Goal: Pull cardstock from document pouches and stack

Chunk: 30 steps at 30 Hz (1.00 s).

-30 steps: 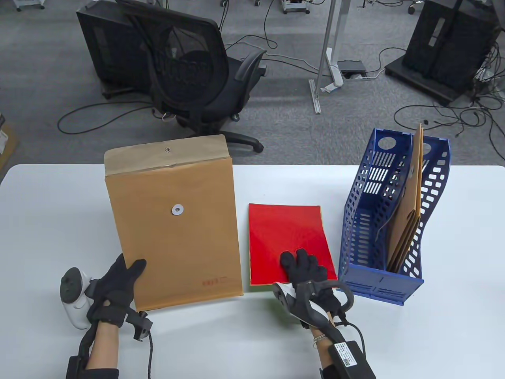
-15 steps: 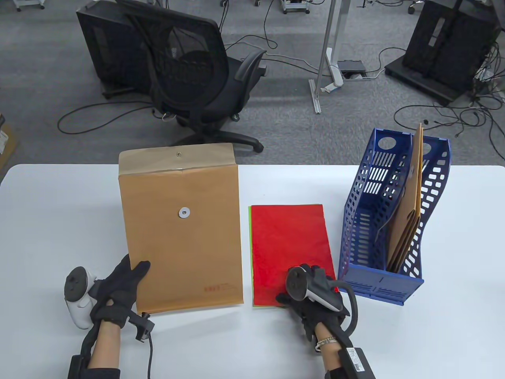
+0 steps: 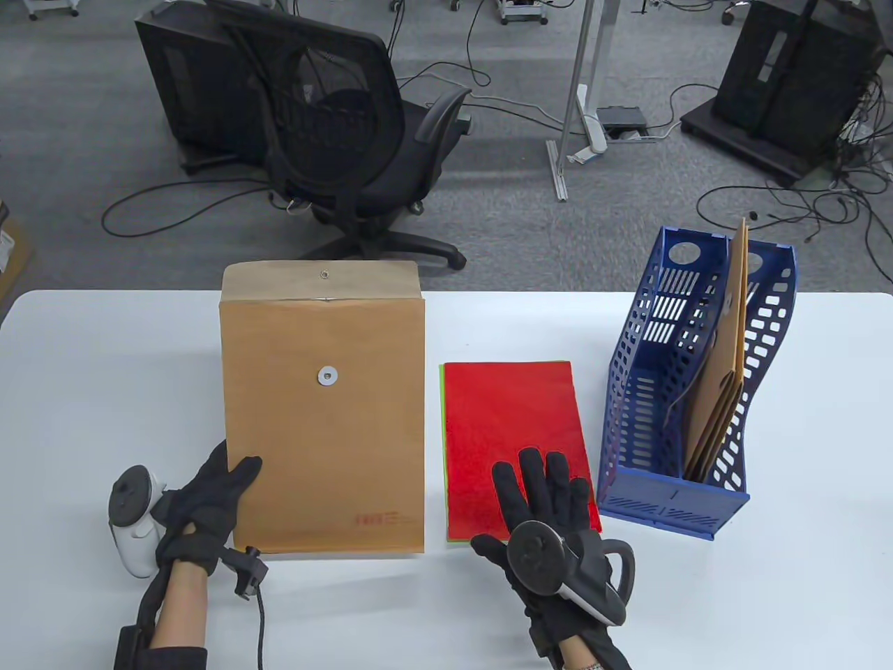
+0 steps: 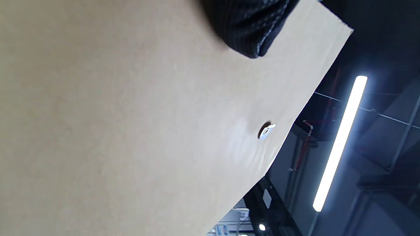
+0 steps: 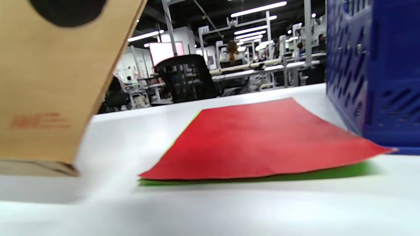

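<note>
Now, from above: brown envelope [image 3: 322, 412] held up off the white worktop [image 3: 802, 433], flap open at the top, left hand [image 3: 202, 513] gripping its lower left corner, thumb on the front face. Just to the right, red card [image 3: 513, 433] lying flat on the worktop, a thin green card [image 3: 444, 447] edge peeking out along its left side. Right hand [image 3: 541, 513] with fingers spread wide, reaching over the near end of the red card; contact impossible to judge from up here. Further right, blue file rack [image 3: 670, 447] standing upright, more brown envelopes [image 3: 718, 391] leaning inside it. Beyond the worktop, a black office chair [image 3: 342, 132] on grey floor.

Over to the left wrist view: envelope [image 4: 131, 124] filling most of the picture, round clasp [image 4: 266, 130] near its edge, one gloved fingertip [image 4: 249, 29] pressed on the paper at the top. Ceiling light strip [image 4: 341, 141] behind.

Finally the right wrist view: red card [image 5: 259, 144] low and flat on the worktop [image 5: 210, 209], green card [image 5: 344, 170] showing under its near edge. Envelope [image 5: 55, 85] hanging at left, lower edge just above the surface. Blue file rack [image 5: 377, 72] at right, close beside the cards. No fingers visible here.
</note>
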Tool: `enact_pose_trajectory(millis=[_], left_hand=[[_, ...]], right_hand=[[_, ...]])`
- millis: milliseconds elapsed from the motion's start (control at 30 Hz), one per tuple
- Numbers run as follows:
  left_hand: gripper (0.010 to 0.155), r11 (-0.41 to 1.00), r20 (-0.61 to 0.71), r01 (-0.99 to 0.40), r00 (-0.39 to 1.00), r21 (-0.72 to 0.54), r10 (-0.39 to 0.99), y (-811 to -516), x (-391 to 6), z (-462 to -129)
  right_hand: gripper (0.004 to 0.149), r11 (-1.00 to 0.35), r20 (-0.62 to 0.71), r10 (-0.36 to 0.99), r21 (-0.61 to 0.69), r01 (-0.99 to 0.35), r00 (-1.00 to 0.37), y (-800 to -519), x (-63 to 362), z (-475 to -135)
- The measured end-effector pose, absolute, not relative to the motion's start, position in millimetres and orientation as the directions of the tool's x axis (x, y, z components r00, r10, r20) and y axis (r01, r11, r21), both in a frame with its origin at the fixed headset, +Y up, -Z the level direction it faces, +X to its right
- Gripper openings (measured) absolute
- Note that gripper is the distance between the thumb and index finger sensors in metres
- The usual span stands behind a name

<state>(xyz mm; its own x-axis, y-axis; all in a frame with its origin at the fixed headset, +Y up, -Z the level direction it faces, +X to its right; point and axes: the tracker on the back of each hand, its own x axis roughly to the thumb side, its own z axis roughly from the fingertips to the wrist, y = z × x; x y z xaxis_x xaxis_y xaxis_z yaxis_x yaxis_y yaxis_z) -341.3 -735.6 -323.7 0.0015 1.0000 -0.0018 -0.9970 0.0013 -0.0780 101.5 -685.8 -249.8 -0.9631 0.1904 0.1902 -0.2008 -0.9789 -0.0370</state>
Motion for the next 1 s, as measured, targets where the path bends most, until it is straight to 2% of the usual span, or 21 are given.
enact_pose_trajectory(millis=[100, 200, 533, 667, 767, 867, 1000], left_hand=[[0.050, 0.077, -0.058, -0.996, 0.080, -0.053, 0.995, -724.3, -359.6, -329.7], [0.051, 0.113, -0.117, -0.993, 0.111, 0.016, 0.987, -720.4, -378.0, -335.9], [0.057, 0.237, -0.442, -0.966, 0.170, 0.102, 0.881, -757.4, -412.8, -346.1], [0.064, 0.451, -0.602, -0.881, 0.286, 0.140, 0.745, -761.5, -423.9, -343.9], [0.070, 0.584, -0.706, -0.804, 0.348, 0.114, 0.617, -760.1, -426.5, -343.7], [0.071, 0.695, -0.719, -0.712, 0.429, 0.104, 0.547, -758.7, -426.1, -344.7], [0.069, 0.755, -0.738, -0.650, 0.467, 0.086, 0.486, -756.7, -421.7, -345.6]], right_hand=[[0.084, -0.989, 0.163, 0.137, -0.033, -0.144, -0.977, -689.8, 103.9, -253.4], [0.083, -0.989, 0.155, 0.135, -0.038, -0.143, -0.979, -692.5, 105.4, -253.5], [0.082, -0.990, 0.161, 0.126, -0.038, -0.134, -0.979, -692.4, 104.1, -252.2], [0.082, -0.989, 0.160, 0.143, -0.023, -0.149, -0.977, -693.7, 104.4, -253.0], [0.082, -0.990, 0.169, 0.132, -0.016, -0.137, -0.977, -694.8, 102.0, -253.1], [0.082, -0.991, 0.174, 0.129, -0.008, -0.133, -0.976, -695.6, 101.0, -253.5], [0.082, -0.990, 0.171, 0.137, -0.004, -0.140, -0.976, -696.0, 102.3, -254.0]])
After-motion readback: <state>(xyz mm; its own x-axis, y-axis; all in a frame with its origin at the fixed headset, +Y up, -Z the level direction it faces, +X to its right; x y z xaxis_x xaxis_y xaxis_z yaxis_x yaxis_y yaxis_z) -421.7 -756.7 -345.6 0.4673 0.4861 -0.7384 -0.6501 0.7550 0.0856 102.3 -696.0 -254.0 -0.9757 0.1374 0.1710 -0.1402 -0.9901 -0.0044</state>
